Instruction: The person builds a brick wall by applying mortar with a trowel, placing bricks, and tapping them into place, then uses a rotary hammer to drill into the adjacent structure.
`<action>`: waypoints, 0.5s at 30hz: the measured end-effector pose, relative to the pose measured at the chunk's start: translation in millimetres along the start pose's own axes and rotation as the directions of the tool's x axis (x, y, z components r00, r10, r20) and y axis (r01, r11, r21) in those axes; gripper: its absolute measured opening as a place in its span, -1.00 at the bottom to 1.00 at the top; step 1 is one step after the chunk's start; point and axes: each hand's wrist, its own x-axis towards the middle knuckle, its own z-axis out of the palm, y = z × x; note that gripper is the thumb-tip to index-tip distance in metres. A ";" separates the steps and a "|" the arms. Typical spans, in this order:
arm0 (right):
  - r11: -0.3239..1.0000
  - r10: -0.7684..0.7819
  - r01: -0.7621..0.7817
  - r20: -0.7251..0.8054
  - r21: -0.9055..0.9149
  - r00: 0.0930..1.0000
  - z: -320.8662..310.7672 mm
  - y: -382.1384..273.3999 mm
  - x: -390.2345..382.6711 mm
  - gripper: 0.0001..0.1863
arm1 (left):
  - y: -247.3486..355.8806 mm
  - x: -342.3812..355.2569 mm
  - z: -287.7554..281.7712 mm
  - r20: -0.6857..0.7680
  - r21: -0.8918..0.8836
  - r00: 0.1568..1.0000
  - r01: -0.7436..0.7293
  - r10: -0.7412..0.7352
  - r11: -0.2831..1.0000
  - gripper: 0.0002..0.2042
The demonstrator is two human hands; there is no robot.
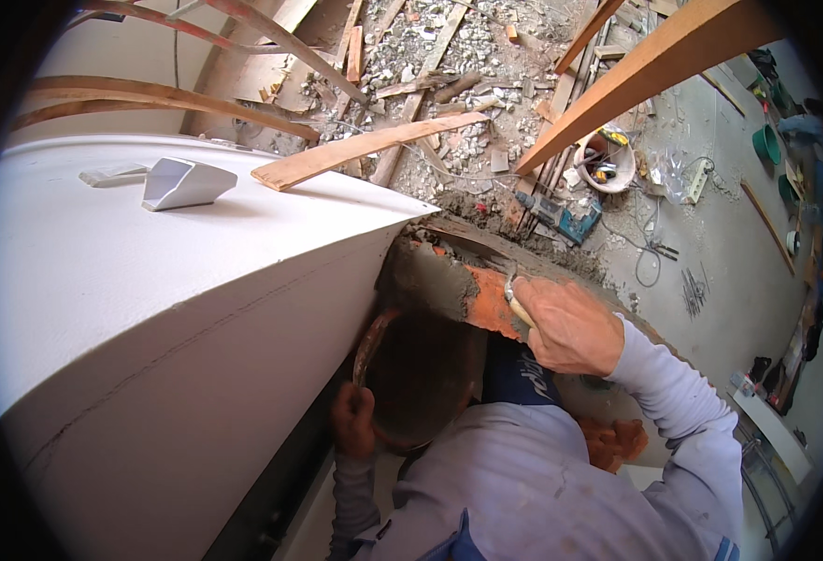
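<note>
My right hand (570, 323) is closed round the pale wooden handle of a trowel (521, 309). The trowel's metal neck shows, but I cannot make out its blade. Just beside it lies an orange brick (488, 301), part of a low course with wet grey mortar (435, 280) spread over its left portion. In shadow, my left hand (353, 419) grips the rim of a round dark bucket (371, 348), held near my body under the brickwork. What the bucket contains is too dark to tell.
A white wall top (150, 252) with a white angular plastic piece (187, 183) stands at left. Wooden props (645, 79) slant across the far side. Beyond are rubble (430, 56), a blue power drill (565, 217), a tool bucket (608, 161) and a power strip (699, 179).
</note>
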 end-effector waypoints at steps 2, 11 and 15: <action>0.994 0.022 -0.015 0.065 -0.110 0.998 -11.2 -11.5 1.0 -0.79 | 4.7 0.3 5.1 -0.020 -0.047 0.999 -0.026 0.025 0.999 -0.69; 0.963 0.068 -0.048 0.068 -0.266 0.995 -3.6 -46.3 -41.8 -0.45 | 29.2 0.6 7.1 0.020 -0.156 0.999 0.036 -0.034 0.987 -0.69; 0.981 0.097 -0.088 0.045 -0.173 0.994 -29.2 -36.9 -76.7 -0.44 | 18.3 -2.1 3.5 0.004 -0.066 0.999 0.042 -0.042 0.997 -0.68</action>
